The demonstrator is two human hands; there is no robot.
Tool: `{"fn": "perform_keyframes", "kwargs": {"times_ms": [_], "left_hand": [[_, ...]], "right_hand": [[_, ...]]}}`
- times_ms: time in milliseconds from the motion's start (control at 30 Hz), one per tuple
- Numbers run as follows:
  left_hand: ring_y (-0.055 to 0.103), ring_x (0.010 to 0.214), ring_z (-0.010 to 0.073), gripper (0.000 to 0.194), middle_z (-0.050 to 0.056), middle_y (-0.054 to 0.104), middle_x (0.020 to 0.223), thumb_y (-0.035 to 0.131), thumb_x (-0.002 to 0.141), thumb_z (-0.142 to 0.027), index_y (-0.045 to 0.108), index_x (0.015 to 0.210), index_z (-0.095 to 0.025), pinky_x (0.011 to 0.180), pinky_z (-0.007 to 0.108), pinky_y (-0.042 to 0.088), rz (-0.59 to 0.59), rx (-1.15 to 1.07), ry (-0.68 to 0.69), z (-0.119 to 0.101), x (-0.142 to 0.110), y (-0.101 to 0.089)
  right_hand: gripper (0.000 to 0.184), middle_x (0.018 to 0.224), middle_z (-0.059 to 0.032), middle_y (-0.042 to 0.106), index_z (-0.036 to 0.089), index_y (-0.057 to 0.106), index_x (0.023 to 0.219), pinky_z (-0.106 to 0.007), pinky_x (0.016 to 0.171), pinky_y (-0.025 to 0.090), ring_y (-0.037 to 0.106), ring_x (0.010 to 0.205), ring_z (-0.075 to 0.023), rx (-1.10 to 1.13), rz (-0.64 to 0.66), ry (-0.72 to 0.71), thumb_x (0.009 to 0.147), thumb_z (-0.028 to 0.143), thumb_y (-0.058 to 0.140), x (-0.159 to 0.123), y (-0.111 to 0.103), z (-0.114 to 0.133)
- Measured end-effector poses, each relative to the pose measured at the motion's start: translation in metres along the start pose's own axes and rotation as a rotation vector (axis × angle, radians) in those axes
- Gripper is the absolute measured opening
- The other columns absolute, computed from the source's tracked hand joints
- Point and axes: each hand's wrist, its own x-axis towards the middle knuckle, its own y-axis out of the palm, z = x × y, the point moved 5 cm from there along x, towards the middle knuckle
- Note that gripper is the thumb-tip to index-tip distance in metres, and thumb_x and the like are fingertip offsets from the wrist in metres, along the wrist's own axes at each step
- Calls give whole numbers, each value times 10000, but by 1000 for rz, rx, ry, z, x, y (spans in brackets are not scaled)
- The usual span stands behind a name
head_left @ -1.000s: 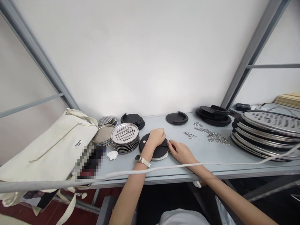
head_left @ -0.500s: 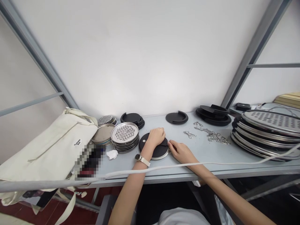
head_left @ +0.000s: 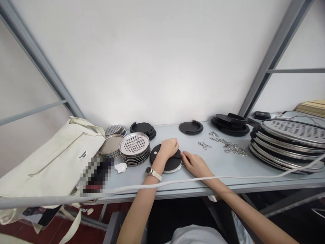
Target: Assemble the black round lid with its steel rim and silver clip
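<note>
1 black disc (head_left: 174, 163) with a pale metal rim is lying flat on the counter (head_left: 212, 162), between the person's hands. The left hand (head_left: 170, 148) is resting over the disc's far right part, its fingers curling inward; whether they are gripping anything, I cannot tell. The right hand (head_left: 195, 164) is pinching at the disc's right edge with thumb and forefinger together; a small metal ring (head_left: 183, 163) is showing just under them, and whether it is also being held is unclear.

Compared with 1 second ago, neither hand nor disc is visibly shifting; only the whole view is drifting slightly left. The work at the edge is therefore probably still continuing, with nothing being released.

Just left of the disc, a stack of perforated metal discs (head_left: 134, 143) is standing near a crumpled white scrap (head_left: 120, 167). Beyond the disc, a black holder (head_left: 191, 127) is sitting. To its right, loose metal clips (head_left: 230, 146) are lying scattered, and a larger stack (head_left: 289, 145) is standing farther out.
</note>
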Motion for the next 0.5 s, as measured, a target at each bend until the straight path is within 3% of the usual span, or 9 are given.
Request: {"fn": "perform_keyframes", "kwargs": {"times_ms": [500], "left_hand": [[596,963,192,292,82,579,1132,539,922,-328,553,1151,-145,825,393,515,-6,-3,1,0,0,-1]], "right_hand": [[281,558,36,492,227,411,725,-232,519,257,446,485,-120,104,-7,-37,949,358,305,0,-3,2]]}}
